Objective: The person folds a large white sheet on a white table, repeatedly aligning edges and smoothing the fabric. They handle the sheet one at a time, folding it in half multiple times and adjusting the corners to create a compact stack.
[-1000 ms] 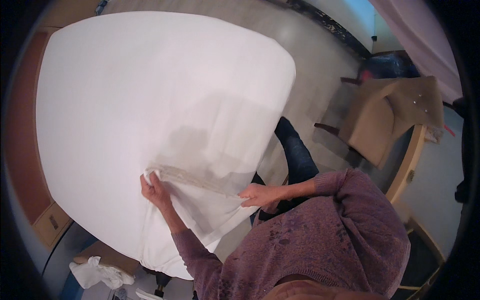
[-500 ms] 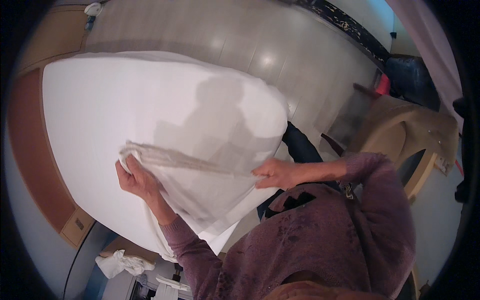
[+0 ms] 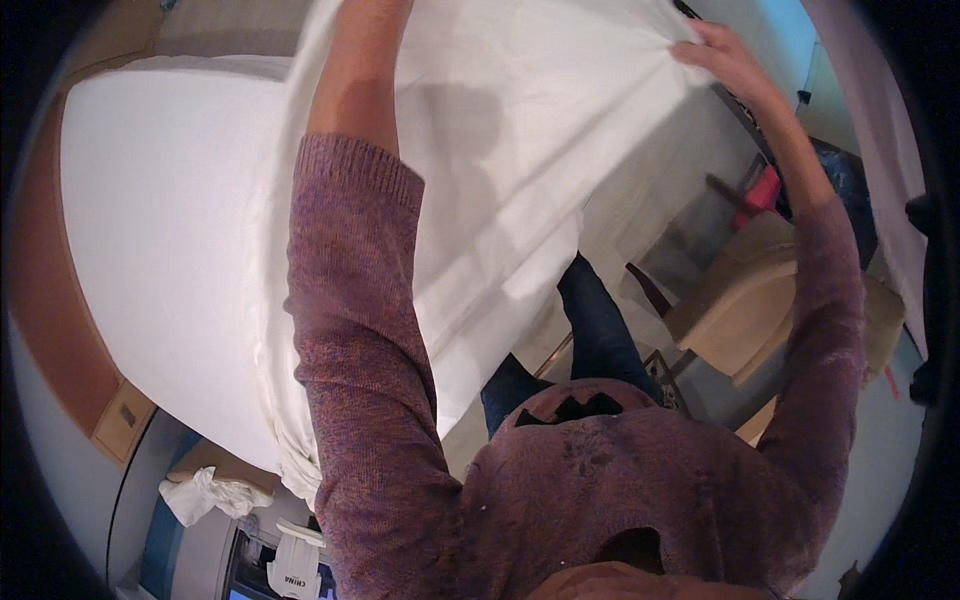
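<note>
A large white sheet (image 3: 480, 210) hangs lifted in front of me, spread between my raised arms. My right hand (image 3: 722, 62) is closed on one edge of it at the upper right, and taut folds run from the fingers down to the left. My left forearm (image 3: 355, 90) reaches up past the upper edge of the picture, so that hand is out of sight. Below and to the left, the bed (image 3: 165, 240) is covered in smooth white cloth. The sheet's gathered edge (image 3: 270, 380) drapes across the bed beside my left sleeve.
A brown headboard (image 3: 45, 240) borders the bed on the left. To the right stands a tan chair (image 3: 735, 300), with a red object (image 3: 757, 195) behind it. At the lower left lie a crumpled white cloth (image 3: 205, 495) and a white item (image 3: 297, 560).
Both arms have swung up and away from my body, raising the sheet off the bed. My left hand has left the picture at the top; my right hand has moved to the upper right.
</note>
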`<state>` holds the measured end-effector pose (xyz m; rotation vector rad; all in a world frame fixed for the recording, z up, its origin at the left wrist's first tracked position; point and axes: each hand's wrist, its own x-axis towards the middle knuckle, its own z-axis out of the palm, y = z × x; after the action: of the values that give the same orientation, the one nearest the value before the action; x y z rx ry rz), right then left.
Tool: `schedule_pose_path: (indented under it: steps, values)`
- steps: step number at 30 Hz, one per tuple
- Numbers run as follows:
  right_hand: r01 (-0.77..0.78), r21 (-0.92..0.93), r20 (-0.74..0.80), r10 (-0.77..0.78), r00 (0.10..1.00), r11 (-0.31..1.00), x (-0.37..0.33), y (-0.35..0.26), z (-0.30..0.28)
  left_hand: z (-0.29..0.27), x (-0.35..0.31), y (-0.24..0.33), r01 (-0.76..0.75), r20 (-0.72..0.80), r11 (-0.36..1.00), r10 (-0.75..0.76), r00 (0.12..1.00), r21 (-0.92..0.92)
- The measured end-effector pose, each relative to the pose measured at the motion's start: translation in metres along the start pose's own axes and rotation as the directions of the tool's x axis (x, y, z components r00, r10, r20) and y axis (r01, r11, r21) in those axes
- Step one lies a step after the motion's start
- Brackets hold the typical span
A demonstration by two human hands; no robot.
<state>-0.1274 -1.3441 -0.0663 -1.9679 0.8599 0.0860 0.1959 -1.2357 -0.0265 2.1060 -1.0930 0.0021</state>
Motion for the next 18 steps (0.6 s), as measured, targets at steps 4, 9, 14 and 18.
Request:
schedule_pose_path:
  steps: [4,9,14,18]
  values:
    - [-0.080,-0.011,-0.212,0.076,0.974,0.997,0.042,0.085,0.055,-0.004,-0.053,-0.088,0.078,0.350,0.995,-0.095,0.932,0.062]
    - [-0.477,0.582,0.208,0.446,0.870,0.659,-0.037,0.070,0.172,-0.112,-0.189,-0.206,0.078,0.292,0.945,-0.176,0.940,0.318]
    - [-0.640,0.744,0.554,0.360,0.751,0.191,-0.117,-0.031,0.259,-0.197,-0.285,-0.250,0.278,0.222,0.869,-0.390,0.894,0.408]
    - [-0.669,0.717,0.565,0.400,0.722,0.196,-0.134,-0.056,0.272,-0.209,-0.302,-0.264,0.271,0.153,0.743,-0.447,0.881,0.613]
